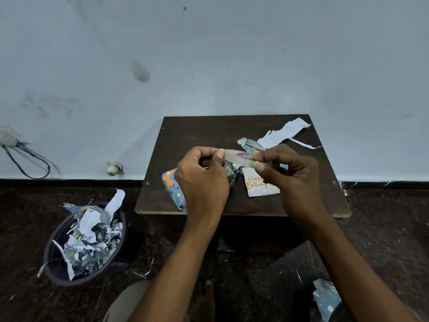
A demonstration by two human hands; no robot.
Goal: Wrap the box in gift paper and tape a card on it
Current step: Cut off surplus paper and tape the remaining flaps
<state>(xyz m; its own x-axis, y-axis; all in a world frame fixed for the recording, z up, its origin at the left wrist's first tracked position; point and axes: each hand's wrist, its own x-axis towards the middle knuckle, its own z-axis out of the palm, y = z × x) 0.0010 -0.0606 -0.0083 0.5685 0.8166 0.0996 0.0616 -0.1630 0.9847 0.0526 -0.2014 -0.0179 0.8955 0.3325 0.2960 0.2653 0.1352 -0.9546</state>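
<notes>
Two hands were up over the small dark table [197, 126], and between them ran one strip of tape [239, 159]. The left hand [202, 180] pinched the strip's left end between thumb and curled fingers. The right hand [290, 177] pinched its other end at the thumb tip. The strip lay nearly level, its long axis running left to right and dipping a little toward the right hand. One tape roll [241, 154] showed just behind the strip, between the two hands; which hand carried it I could not tell.

One wrapped box [173, 185] sat on the table under and just left of the left hand, mostly hidden by it. Its long axis ran from the far left corner toward the near table edge, slightly slanted. One card [256, 184] with gold "Happy Birthday" lettering lay flat beneath the right hand, its near left part showing, the writing upright to the person.

Beyond the right hand lay a few paper scraps [283, 132], white and patterned. Down on the floor, well left of the left hand, stood one bin [55, 268] heaped with torn wrapping. One more piece of patterned paper [326, 298] lay near the right forearm.
</notes>
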